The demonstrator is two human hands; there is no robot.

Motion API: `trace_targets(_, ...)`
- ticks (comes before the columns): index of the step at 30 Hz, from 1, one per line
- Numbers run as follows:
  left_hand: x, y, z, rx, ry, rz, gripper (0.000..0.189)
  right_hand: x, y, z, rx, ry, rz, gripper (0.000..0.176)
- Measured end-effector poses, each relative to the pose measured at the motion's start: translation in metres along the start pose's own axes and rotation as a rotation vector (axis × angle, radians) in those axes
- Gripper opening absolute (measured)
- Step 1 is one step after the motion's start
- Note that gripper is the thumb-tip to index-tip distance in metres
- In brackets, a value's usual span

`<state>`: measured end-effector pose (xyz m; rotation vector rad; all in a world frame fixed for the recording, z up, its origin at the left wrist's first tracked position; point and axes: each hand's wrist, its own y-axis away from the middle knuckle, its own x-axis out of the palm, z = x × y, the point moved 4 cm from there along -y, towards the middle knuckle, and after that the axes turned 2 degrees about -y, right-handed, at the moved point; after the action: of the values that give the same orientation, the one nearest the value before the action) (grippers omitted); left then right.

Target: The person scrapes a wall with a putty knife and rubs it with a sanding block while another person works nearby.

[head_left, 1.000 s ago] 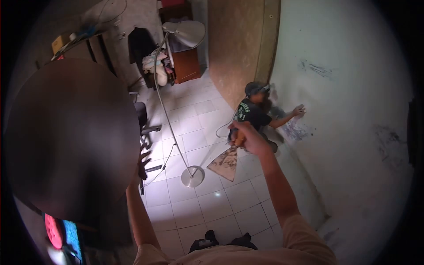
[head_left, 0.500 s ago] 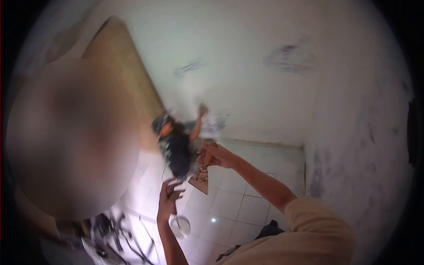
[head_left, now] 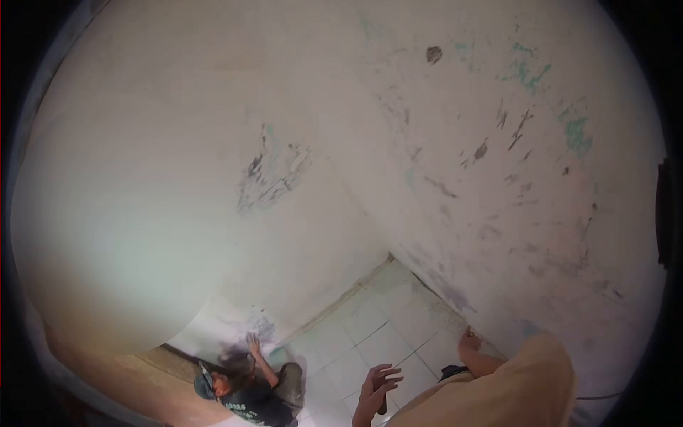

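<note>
Scraper gone from view! Likely stiff, best gripped by its handle; left hand spread, right hand can't tell.

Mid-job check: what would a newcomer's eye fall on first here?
Probably the marked walls, with green patches and dark marks across the upper right. Next, the co-worker low at the lower left, one hand raised at the wall. Then the camera wearer's own left hand, open, at bottom centre.
</note>
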<state>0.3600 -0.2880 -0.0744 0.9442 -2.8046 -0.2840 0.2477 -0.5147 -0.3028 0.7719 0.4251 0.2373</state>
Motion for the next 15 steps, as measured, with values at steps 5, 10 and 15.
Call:
trace_targets(5, 0.044, -0.069, -0.029, 0.124, -0.281, 0.283, 0.035, -0.048, -0.063, -0.024, -0.116, 0.396, -0.213, 0.038)
trace_targets(10, 0.074, -0.092, -0.064, 0.089, -0.198, 0.534, 0.033, 0.012, -0.1, -0.049, -0.201, 0.428, 0.292, 0.06)
trace_targets(15, 0.071, -0.126, -0.089, 0.029, 0.011, 0.581, 0.031, 0.048, -0.012, 0.035, 0.217, -0.556, 0.969, 0.012)
